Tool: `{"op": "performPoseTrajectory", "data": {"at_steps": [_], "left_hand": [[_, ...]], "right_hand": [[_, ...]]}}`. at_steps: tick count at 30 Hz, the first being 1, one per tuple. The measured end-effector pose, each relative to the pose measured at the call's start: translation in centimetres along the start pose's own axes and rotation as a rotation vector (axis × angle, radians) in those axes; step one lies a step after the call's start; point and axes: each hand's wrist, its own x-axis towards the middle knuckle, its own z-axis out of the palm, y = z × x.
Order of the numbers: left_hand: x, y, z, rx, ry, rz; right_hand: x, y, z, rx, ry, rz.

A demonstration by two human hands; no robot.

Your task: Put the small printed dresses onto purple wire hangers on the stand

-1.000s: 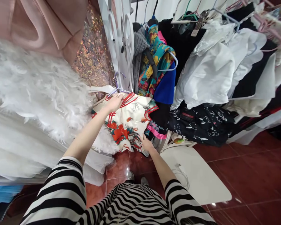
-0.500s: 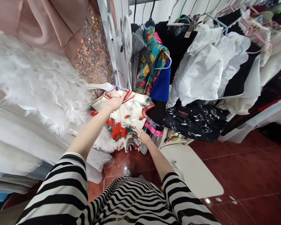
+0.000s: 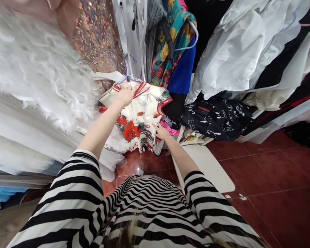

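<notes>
A white top with red and dark floral print (image 3: 144,100) and red-striped neckline hangs on a lilac hanger (image 3: 126,70) in front of me. My left hand (image 3: 126,95) is closed at its neckline, just below the hanger; some of its fingertips are hidden in the cloth. My right hand (image 3: 162,132) touches the top's lower right side, fingers spread. Near the hem, the fabric is gathered in dark-and-white folds.
White feathered garments (image 3: 46,65) and a sequinned one (image 3: 100,38) hang at left. Right of the top are a teal floral garment (image 3: 160,58), white satin clothes (image 3: 229,58) and a dark printed cloth (image 3: 222,117). A white chair seat (image 3: 206,165) stands on the red tiles (image 3: 268,168).
My view has tipped downward, so the rack's rail has left the picture. My left hand stays at the neckline; my right hand's fingers look more spread on the top's side.
</notes>
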Motion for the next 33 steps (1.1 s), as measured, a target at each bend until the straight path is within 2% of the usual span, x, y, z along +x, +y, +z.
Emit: {"op": "performPoseTrajectory", "data": {"at_steps": [4,8,13,16,20,26,29,33], "left_hand": [[-0.5,-1.0,0.8,0.009,0.004,0.008],[-0.9,-1.7,1.4,-0.016,-0.009,0.024],[-1.0,-1.9,1.9,-0.046,-0.006,0.042],[-1.0,-2.1,2.5,-0.053,0.027,0.091],[-1.3,-2.5,3.4,-0.075,0.068,0.135],[-1.8,-2.3,4.7,-0.149,0.163,0.178],[-1.8,-2.2,5.6,-0.203,0.212,0.133],[-2.0,-2.4,6.6,-0.251,0.222,0.078]], "right_hand": [[0.6,-0.2,0.3,-0.040,-0.009,-0.029],[1.4,-0.1,0.2,-0.092,0.040,-0.037],[1.5,-0.5,-0.9,-0.125,0.067,-0.054],[1.5,-1.3,-2.8,-0.130,0.135,-0.093],[2.5,-2.3,-6.8,-0.184,0.348,-0.209],[6.9,-2.8,-12.3,-0.270,0.660,-0.366],[9.4,-2.8,-13.6,-0.267,0.701,-0.443],[11.3,-2.8,-13.9,-0.258,0.663,-0.488]]}}
